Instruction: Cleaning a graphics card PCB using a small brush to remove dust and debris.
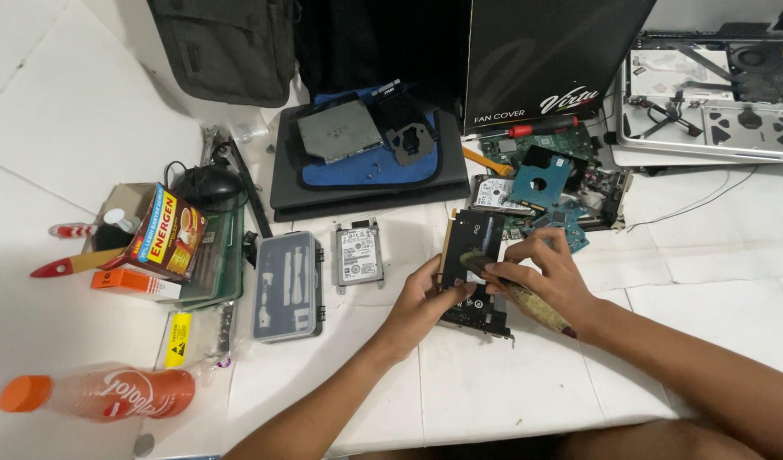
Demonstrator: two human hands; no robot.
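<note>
Black circuit card [472,255] sits gripped at its edge by the left hand [421,302] while the right hand [545,273], clamped on a brush [515,290], touches it, near a closed grey tool case [287,286].

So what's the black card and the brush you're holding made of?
The black card in the left hand looks like a matte circuit board with metal parts underneath. The brush in the right hand seems worn wood with dusty bristles.
</note>
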